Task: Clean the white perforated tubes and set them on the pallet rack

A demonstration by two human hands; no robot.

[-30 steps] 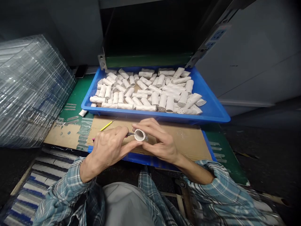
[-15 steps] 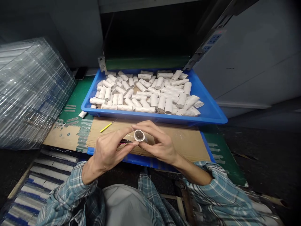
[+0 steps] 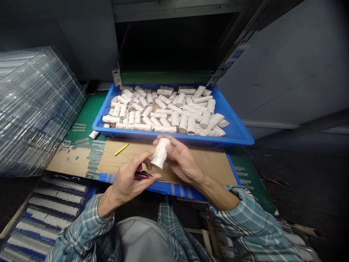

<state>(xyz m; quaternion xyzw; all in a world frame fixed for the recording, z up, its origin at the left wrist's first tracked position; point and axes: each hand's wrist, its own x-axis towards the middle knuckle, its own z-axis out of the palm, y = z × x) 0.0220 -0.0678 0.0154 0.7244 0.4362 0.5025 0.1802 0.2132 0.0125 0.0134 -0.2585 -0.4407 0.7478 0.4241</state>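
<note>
My right hand [image 3: 181, 160] grips a white perforated tube [image 3: 160, 153], which stands tilted with small holes showing on its side. My left hand [image 3: 127, 180] holds a small pink-handled cutting tool [image 3: 142, 174] low in its fingers, with its tip just under the tube. The left fingertips are close to the tube's lower end. Both hands are over a cardboard sheet [image 3: 128, 160]. Beyond them, a blue plastic tray [image 3: 174, 140] holds several white perforated tubes [image 3: 163, 116] lying loosely in many directions.
A yellow-handled pick [image 3: 121, 150] lies on the cardboard. Green mat [image 3: 87, 105] lies under the tray, and a stack of clear plastic sheets [image 3: 35, 109] leans at left. Striped blue-and-white material [image 3: 40, 225] sits low left. A grey cabinet with a socket strip [image 3: 236, 55] stands right.
The tube has turned from showing its open end to showing its perforated side, and it has risen slightly. My left hand has dropped away from it with the tool.
</note>
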